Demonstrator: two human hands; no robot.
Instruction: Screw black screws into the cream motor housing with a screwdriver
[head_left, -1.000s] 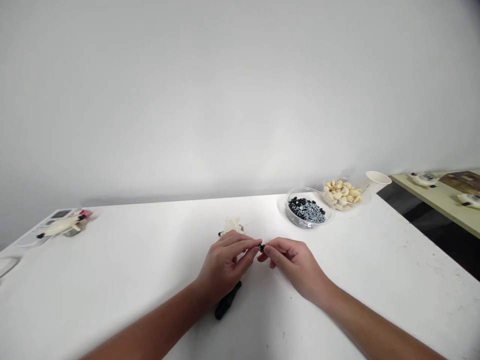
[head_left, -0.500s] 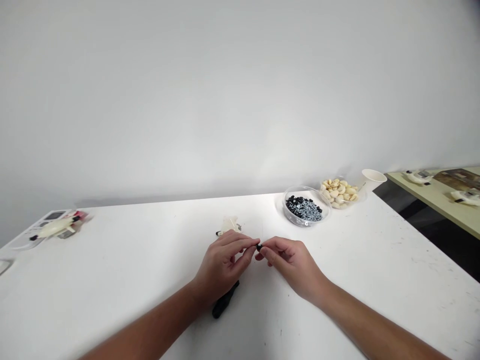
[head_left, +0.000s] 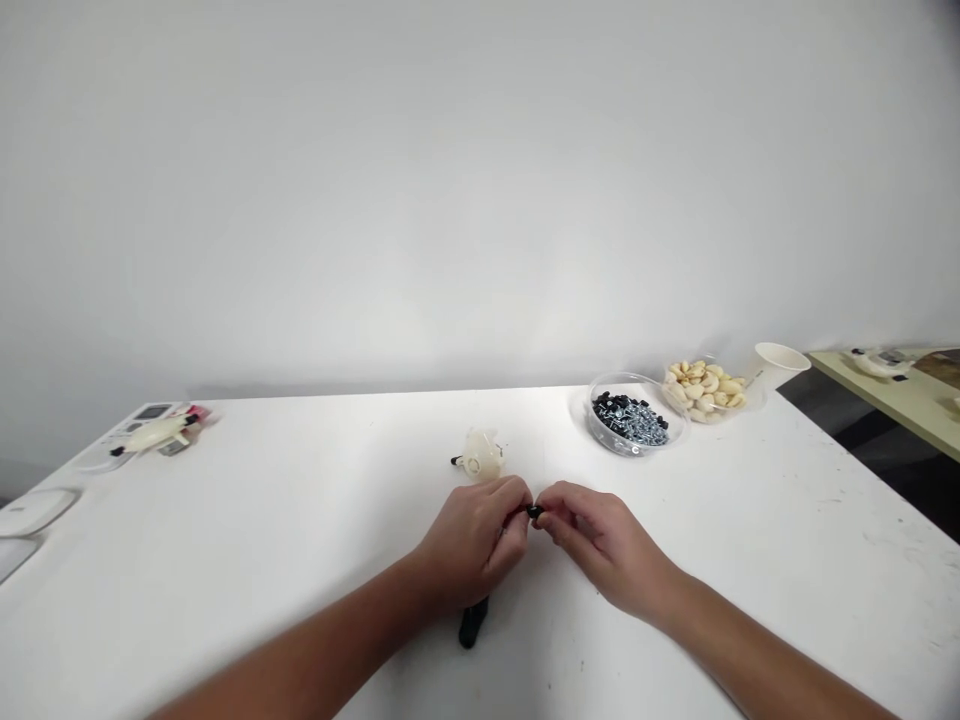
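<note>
Grey wall (head_left: 450,200): behind everything.
White table (head_left: 285,520): meets the wall.
Left hand (head_left: 480,535): curled tighter than half a second ago, pinching.
Right hand (head_left: 607,545): fingertips pinching opposite.
Clear round bowl (head_left: 634,449): black plastic pieces (head_left: 609,412), silver screws (head_left: 646,425).
Cream part (head_left: 481,456): more exposed now, beyond the left hand.
Small black piece (head_left: 534,511): between both hands' fingertips.

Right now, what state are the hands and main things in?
Left hand, closed on small black piece
Right hand, pinching that piece
Clear tub, uncovered, holding black parts and silvery screws
Pale pieces, heaped beside the tub
White cup, open-topped
Black handle, lying down, partly hidden
Cream object, lying beyond left hand
</note>
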